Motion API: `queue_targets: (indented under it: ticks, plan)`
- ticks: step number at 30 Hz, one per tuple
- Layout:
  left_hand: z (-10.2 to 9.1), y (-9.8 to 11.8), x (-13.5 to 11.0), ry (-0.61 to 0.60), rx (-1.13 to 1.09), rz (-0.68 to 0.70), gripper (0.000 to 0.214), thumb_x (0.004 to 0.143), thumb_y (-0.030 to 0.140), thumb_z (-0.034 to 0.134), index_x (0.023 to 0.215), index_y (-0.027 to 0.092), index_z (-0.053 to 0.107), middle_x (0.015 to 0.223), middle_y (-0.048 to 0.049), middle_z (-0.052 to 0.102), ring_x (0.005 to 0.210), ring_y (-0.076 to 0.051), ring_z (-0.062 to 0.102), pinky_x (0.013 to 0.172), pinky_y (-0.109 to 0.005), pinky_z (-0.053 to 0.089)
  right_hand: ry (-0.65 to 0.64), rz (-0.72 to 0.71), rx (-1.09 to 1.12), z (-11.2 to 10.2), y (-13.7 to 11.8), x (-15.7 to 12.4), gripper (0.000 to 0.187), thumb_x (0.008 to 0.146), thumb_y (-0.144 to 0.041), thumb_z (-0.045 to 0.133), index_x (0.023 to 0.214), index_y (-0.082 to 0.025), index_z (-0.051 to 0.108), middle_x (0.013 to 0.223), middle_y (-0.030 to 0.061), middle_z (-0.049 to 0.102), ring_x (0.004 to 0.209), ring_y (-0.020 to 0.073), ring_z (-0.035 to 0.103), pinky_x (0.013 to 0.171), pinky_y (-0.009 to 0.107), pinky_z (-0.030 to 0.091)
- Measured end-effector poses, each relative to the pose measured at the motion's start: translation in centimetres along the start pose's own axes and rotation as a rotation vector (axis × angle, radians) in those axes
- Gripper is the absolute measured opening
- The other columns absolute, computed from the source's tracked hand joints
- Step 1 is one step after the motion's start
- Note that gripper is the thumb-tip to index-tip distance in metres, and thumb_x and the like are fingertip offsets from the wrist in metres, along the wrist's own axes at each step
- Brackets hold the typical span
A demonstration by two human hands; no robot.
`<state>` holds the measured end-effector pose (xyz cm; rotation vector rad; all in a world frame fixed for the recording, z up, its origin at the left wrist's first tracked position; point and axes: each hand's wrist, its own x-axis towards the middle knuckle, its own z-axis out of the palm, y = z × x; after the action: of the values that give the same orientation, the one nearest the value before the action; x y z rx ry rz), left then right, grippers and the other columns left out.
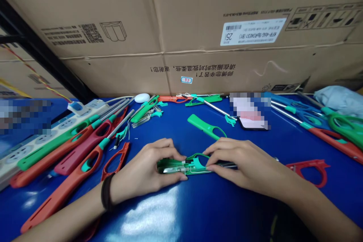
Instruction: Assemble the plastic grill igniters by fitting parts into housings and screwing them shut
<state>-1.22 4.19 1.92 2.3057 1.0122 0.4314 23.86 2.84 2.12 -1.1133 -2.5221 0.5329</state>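
Both my hands hold an opened green long-neck lighter point(195, 164) low over the blue table. My left hand point(150, 166) is closed round its handle end, thumb below and fingers above. Inside the half shell show a clear fuel tank, a white wire and a turquoise trigger. With fingertips, my right hand point(236, 160) pinches the lighter near the trigger and the start of the metal tube. Just beyond my right hand lies a loose green handle half point(205, 124), its loop partly hidden behind the fingers. A black band circles my left wrist.
Several assembled lighters point(82, 168) lean on a white power strip point(65, 124) at left. More lighters point(334, 140) lie at right, near a red shell half point(312, 168). A phone point(252, 115), small parts point(150, 113) and a large cardboard box point(170, 38) are at the back.
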Motion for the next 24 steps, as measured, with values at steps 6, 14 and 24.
queue_targets:
  ticks: [6,14,24]
  plan:
    - [-0.01,0.11,0.0,0.006,-0.021,-0.009,0.02,0.078,0.035,0.07,0.094,0.023,0.07,0.081,0.0006,0.059,0.075,-0.013,0.057,0.067,-0.023,0.043,-0.011,0.012,-0.037,-0.16,-0.51,-0.2,0.012,0.086,-0.019,0.054,0.087,-0.026,0.064,0.103,-0.0029,0.07,0.084,0.016,0.067,0.072,0.028,0.049]
    - [-0.03,0.19,0.07,0.008,-0.014,-0.003,0.02,0.078,0.035,0.07,0.092,0.021,0.07,0.079,-0.0002,0.058,0.072,-0.013,0.057,0.065,-0.023,0.043,0.028,0.009,-0.054,-0.17,-0.59,-0.28,0.013,0.087,-0.019,0.053,0.088,-0.025,0.064,0.097,-0.0018,0.071,0.08,0.0148,0.067,0.07,0.026,0.049]
    - [0.07,0.1,-0.22,0.034,0.037,0.1,0.026,0.081,0.034,0.068,0.101,0.018,0.062,0.088,-0.0017,0.06,0.08,-0.014,0.057,0.073,-0.024,0.046,0.022,0.007,-0.045,-0.14,-0.7,-0.28,0.013,0.087,-0.017,0.054,0.089,-0.024,0.065,0.095,-0.0024,0.07,0.084,0.0155,0.066,0.074,0.028,0.05]
